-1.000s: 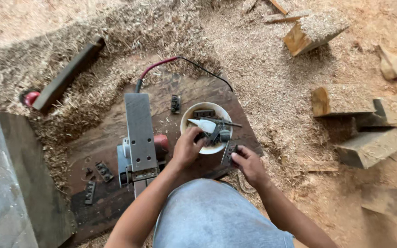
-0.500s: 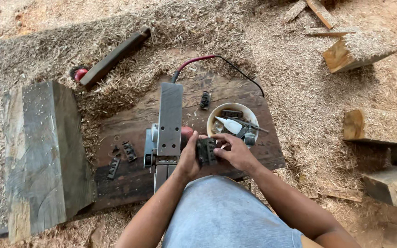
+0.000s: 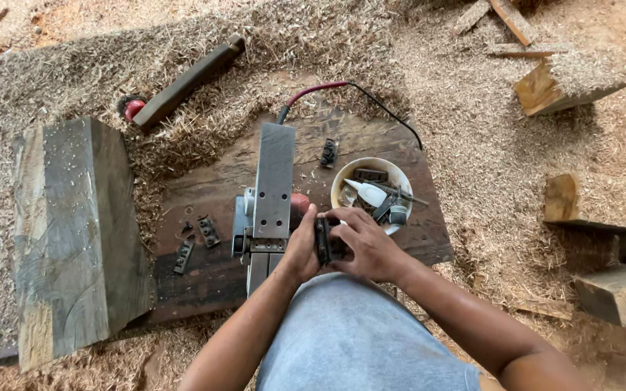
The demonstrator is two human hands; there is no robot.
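Nearest the camera: grey shorts, both forearms reaching forward over a dark board (image 3: pixel 204 275).

Left hand (image 3: pixel 300 250) and right hand (image 3: pixel 367 250) meet just right of the planer (image 3: pixel 271 195), which lies sole-up on the board. Between them is a small dark metal part (image 3: pixel 323 239), standing on edge. Left thumb and fingers are pinched on its left side, and right fingers are curled around its right side, both clamped on it. Probably gripped two-handed so it can be lined up or worked apart; what it is exactly is too small to tell.

Just right of the planer and beyond the hands: a white bowl (image 3: pixel 342 181) holding a white tube and small dark bits, likely kept there so loose pieces don't vanish into the shavings. Left of the planer, three small dark plates (image 3: pixel 195 242) lie flat on the board. Another small piece (image 3: pixel 328 153) sits past the bowl.

A red-and-black cord (image 3: pixel 342 90) runs from the planer's far end.

Further left of the planer is a thick timber block (image 3: pixel 74 232). The ground all round is sawdust and shavings, with offcuts (image 3: pixel 566 83) far right.
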